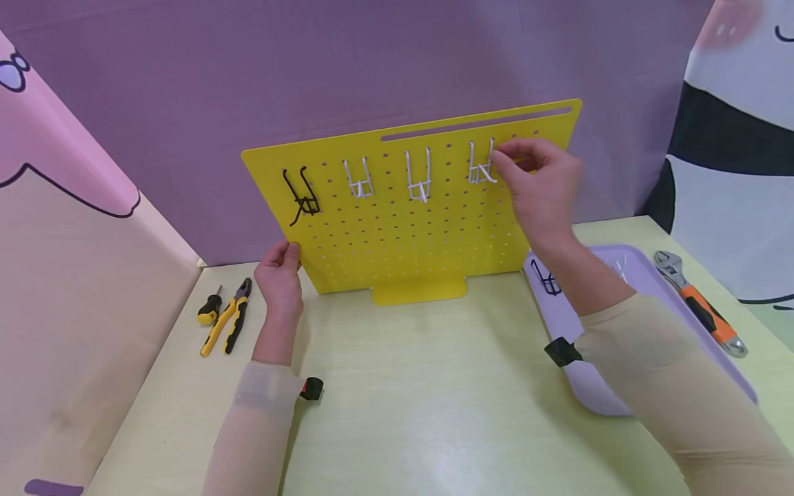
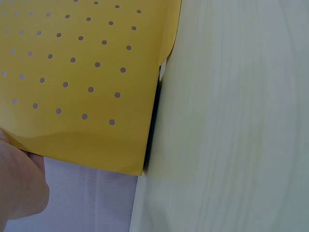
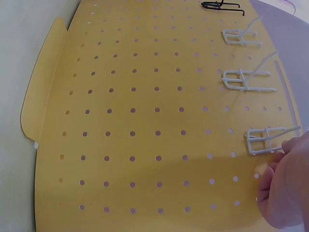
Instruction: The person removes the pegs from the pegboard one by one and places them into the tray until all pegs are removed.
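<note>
A yellow pegboard (image 1: pixel 428 238) stands upright on the table, leaning back a little. My left hand (image 1: pixel 279 279) pinches its lower left edge, the thumb in front. Along the upper part hang a black wire hook (image 1: pixel 306 204) at the left, then a white wire hook (image 1: pixel 360 185) and another white hook (image 1: pixel 418 184). My right hand (image 1: pixel 546 189) pinches the upper end of the rightmost white hook (image 1: pixel 479 167) with thumb and forefinger. In the right wrist view this hook (image 3: pixel 259 140) lies against the board; the fingertips partly hide its end.
To the right is a purple tray (image 1: pixel 595 396), partly under my right forearm, with a black wire hook (image 1: pixel 548 284) in it. An adjustable wrench (image 1: pixel 701 303) lies beyond the tray. Left of the board are pliers (image 1: pixel 228 320) and a screwdriver (image 1: pixel 211 308). A purple cloth (image 1: pixel 347 62) hangs behind.
</note>
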The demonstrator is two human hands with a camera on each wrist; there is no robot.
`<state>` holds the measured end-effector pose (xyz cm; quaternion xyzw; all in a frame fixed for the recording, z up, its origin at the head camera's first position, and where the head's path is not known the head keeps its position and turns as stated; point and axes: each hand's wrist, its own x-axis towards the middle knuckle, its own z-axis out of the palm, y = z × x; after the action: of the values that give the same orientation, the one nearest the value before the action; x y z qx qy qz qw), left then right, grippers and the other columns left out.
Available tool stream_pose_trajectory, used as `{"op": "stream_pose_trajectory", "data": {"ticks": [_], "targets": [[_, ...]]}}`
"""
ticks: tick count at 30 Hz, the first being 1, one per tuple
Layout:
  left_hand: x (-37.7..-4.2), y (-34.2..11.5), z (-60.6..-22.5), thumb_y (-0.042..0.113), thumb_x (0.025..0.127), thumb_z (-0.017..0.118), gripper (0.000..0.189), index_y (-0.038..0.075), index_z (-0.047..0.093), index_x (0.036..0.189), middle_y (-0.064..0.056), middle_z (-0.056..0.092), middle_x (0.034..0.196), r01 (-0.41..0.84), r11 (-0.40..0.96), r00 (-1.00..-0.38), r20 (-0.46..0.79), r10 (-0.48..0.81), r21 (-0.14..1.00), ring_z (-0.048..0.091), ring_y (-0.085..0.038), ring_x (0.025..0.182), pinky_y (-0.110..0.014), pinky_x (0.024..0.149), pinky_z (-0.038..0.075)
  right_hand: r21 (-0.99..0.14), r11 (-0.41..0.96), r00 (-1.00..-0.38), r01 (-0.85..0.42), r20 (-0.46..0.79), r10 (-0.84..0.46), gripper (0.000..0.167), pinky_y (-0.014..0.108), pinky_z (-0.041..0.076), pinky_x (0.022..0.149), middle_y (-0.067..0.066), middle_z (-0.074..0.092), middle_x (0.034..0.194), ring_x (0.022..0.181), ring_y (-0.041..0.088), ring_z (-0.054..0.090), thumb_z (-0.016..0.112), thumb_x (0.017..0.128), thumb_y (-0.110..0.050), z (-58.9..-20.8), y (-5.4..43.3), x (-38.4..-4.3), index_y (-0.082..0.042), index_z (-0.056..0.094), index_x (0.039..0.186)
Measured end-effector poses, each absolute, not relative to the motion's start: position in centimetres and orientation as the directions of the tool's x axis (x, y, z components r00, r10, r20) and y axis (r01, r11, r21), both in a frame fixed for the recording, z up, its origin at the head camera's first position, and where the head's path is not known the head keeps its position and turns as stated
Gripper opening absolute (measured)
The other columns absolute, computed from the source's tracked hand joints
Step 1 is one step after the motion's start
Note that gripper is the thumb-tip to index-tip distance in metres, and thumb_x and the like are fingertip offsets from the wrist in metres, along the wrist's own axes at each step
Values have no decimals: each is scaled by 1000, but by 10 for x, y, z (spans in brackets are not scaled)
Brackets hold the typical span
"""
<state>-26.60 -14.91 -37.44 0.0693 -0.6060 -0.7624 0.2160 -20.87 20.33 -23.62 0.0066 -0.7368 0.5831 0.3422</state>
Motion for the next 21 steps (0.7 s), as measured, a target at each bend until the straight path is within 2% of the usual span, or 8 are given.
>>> {"op": "stream_pose_trajectory", "data": {"ticks": [5, 12, 21], "targets": [[-265, -149, -373, 19, 95, 70, 29, 5, 73, 120, -6, 68, 108, 243, -189, -898, 147, -416, 951, 63, -18, 99, -29, 92, 54, -860, 321, -747, -396, 505, 433, 28, 21, 48, 66, 0, 71, 93, 77, 15, 56, 83, 86, -31, -235, 199, -212, -8, 79, 102], [-265, -149, -375, 19, 96, 70, 27, 5, 74, 119, -6, 68, 108, 227, -197, -899, 128, -419, 954, 63, -18, 99, -28, 93, 54, -861, 328, -743, -389, 504, 441, 32, 20, 51, 69, 3, 70, 98, 83, 18, 58, 82, 86, -33, -236, 192, -215, -8, 78, 106], [-266, -148, -375, 20, 95, 70, 29, 5, 74, 120, -5, 68, 107, 246, -182, -894, 150, -422, 952, 63, -18, 99, -28, 92, 54, -835, 400, -698, -379, 541, 469, 24, 20, 47, 62, 1, 68, 88, 76, 16, 56, 78, 90, -30, -233, 189, -217, -6, 76, 97]]}}
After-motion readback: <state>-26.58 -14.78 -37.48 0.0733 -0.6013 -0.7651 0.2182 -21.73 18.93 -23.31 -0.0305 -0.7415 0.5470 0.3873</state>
